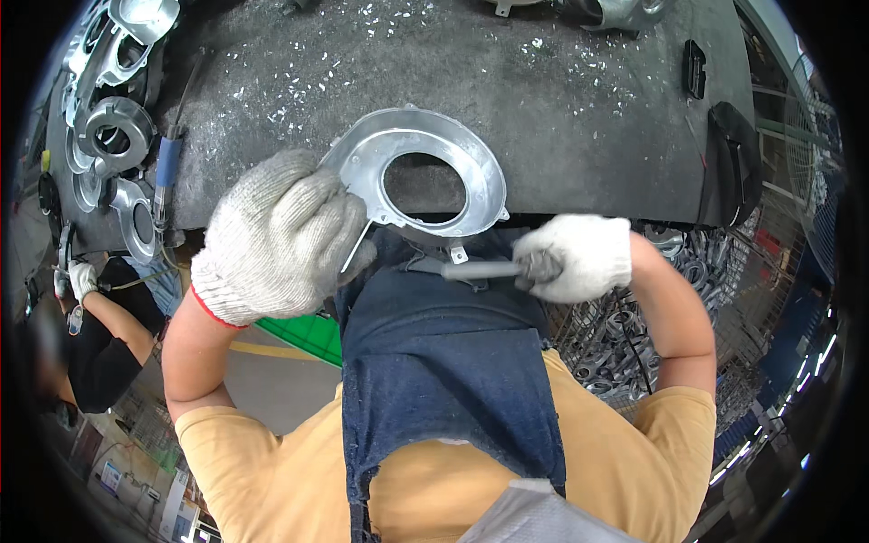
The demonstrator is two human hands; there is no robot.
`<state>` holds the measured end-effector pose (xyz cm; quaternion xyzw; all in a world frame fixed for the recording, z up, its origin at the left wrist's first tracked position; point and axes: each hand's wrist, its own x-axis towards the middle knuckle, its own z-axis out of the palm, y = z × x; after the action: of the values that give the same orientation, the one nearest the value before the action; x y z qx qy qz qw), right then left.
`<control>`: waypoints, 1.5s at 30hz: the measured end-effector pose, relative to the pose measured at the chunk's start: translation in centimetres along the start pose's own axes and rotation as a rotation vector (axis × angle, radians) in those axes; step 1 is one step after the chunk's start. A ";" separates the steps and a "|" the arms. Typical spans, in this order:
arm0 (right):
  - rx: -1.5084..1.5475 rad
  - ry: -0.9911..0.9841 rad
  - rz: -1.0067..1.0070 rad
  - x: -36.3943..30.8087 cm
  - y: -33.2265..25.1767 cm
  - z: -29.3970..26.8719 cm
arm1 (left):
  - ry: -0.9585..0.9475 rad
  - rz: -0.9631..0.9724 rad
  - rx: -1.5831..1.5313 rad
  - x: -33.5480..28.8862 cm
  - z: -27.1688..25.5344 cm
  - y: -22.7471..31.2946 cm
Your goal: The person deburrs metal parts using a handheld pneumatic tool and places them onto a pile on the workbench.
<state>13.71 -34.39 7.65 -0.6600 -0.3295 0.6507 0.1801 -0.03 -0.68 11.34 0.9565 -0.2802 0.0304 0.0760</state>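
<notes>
My left hand (285, 237), in a white knitted glove with a red cuff edge, is closed on the left rim of a round silvery metal casting (484, 185). The casting is a shallow ring with a large central hole and small lugs, tilted at the table's near edge. My gloved right hand (584, 258) grips a slim, file-like hand tool (480, 270), smeared by motion. Its blade points left, just below the casting's near lug, and I cannot tell whether they touch. The left thumb and fingertips are partly hidden.
Metal castings (118, 131) are piled at the table's left, beside a blue-handled tool (167, 163). Chips litter the dark tabletop (579, 136). A black bag (731, 163) lies at the right edge, above a wire basket of parts (615, 348). A co-worker's gloved hand (83, 281) is far left.
</notes>
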 end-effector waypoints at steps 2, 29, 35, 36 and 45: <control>-0.148 0.008 0.138 -0.4 -1.0 -1.4 | -0.078 0.109 0.041 0.9 -0.6 -0.3; -0.130 1.004 0.083 0.9 -0.6 5.1 | -0.049 0.026 -0.008 3.4 -1.6 -1.3; -0.066 1.034 -0.023 2.5 0.3 7.1 | -0.009 0.002 -0.015 2.2 -1.1 -0.8; -0.128 0.960 -0.048 2.6 0.2 7.2 | -0.010 0.006 -0.017 2.2 -1.1 -1.0; -0.002 1.007 -0.008 3.6 -0.9 6.6 | 0.029 -0.045 -0.029 1.2 -0.5 -0.5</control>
<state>6.80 -32.55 4.98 -0.8909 -0.2047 0.2504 0.3188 1.29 -0.82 11.93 0.9608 -0.2577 0.0385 0.0946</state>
